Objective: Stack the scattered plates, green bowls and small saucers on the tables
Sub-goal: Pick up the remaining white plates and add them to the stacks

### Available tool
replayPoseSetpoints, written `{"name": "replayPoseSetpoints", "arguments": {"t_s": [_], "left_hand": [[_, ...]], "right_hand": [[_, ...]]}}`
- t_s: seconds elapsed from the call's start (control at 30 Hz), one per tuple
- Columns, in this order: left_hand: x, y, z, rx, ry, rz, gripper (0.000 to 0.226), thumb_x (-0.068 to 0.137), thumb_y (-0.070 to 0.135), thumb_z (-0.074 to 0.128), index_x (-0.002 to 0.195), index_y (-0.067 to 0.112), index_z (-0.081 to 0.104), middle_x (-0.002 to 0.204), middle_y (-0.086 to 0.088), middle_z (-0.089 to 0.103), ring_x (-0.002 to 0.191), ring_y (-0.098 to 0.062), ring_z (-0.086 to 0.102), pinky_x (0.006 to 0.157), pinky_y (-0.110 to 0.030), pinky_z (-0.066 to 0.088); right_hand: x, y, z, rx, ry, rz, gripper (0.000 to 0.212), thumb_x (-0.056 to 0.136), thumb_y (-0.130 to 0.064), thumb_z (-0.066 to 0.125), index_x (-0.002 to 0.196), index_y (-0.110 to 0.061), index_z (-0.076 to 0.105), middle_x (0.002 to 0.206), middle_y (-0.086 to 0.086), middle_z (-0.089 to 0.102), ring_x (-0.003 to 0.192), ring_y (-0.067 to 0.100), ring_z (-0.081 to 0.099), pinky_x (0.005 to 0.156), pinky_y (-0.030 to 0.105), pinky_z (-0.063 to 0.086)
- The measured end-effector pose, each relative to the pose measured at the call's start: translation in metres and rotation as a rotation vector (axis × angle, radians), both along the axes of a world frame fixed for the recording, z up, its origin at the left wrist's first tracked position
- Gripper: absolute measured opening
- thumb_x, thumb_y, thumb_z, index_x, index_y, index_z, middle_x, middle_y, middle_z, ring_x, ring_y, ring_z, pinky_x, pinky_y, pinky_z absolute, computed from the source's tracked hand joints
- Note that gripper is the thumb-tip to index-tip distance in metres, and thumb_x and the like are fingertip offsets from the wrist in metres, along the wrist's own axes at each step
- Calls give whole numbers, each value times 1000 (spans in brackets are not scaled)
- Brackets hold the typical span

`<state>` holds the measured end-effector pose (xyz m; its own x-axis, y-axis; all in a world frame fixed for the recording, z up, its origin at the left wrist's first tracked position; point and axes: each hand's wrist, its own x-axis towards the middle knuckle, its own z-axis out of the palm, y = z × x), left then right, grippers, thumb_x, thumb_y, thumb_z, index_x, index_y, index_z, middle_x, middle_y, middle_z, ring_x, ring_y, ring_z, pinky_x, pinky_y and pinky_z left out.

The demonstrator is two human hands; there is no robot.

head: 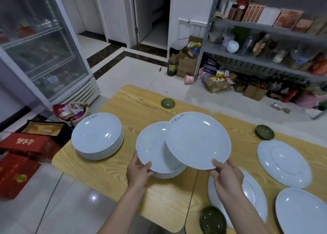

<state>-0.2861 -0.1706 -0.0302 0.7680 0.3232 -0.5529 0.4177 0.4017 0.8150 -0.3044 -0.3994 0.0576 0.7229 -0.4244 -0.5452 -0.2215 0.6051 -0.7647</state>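
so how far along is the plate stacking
Partway. Done: a tall plate stack sits on the left table. In hand: the right hand holds a plate tilted over a second stack, which the left hand grips at the rim. Left: three loose plates on the right table and three green bowls, scattered.

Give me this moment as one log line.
left hand: grips centre stack rim | right hand: holds tilted plate partly over centre stack | tall stack: table left

Plate stack [97, 132] left, bowl [168, 103] behind on left table [138, 108]; plate [283, 163] on right table [238, 136].
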Motion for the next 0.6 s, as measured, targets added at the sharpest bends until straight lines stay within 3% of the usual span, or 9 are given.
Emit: {"name": "replayPoseSetpoints", "arguments": {"t_s": [0.17, 0.27, 0.43, 0.6], "left_hand": [[2, 1, -8, 30, 28, -67, 84, 88, -10, 63, 152, 30, 28, 119, -23, 62, 89, -35, 72, 59, -27, 60], [2, 3, -11, 48, 18, -91, 83, 89, -10, 62, 152, 33, 29, 112, -26, 62, 82, -31, 74, 63, -29, 61], [1, 8, -10, 28, 19, -122, 82, 89, -9, 62, 151, 34, 30, 118, -31, 59, 86, -30, 74, 67, -29, 61], [-1, 11, -4, -25, -11, -156, 80, 91, -8, 59, 151, 35, 27, 107, -27, 60, 82, -29, 74, 67, -27, 60]], "right_hand": [[1, 13, -14, -22, 75, 7, 56, 85, 17, 59, 137, -2, 52, 120, 10, 69, 107, 29, 66, 79, 41, 56], [6, 24, -20, -45, 107, 44, 54, 85, 16, 60, 135, -4, 54, 114, 8, 70, 106, 29, 66, 74, 37, 56], [15, 43, -27, -64, 138, 112, 51, 84, 18, 57, 131, -4, 56, 101, 1, 70, 102, 27, 66, 91, 49, 55], [24, 56, -33, -128, 146, 173, 54, 84, 18, 58, 130, -11, 55, 101, 0, 69, 100, 27, 67, 93, 53, 54]]}}
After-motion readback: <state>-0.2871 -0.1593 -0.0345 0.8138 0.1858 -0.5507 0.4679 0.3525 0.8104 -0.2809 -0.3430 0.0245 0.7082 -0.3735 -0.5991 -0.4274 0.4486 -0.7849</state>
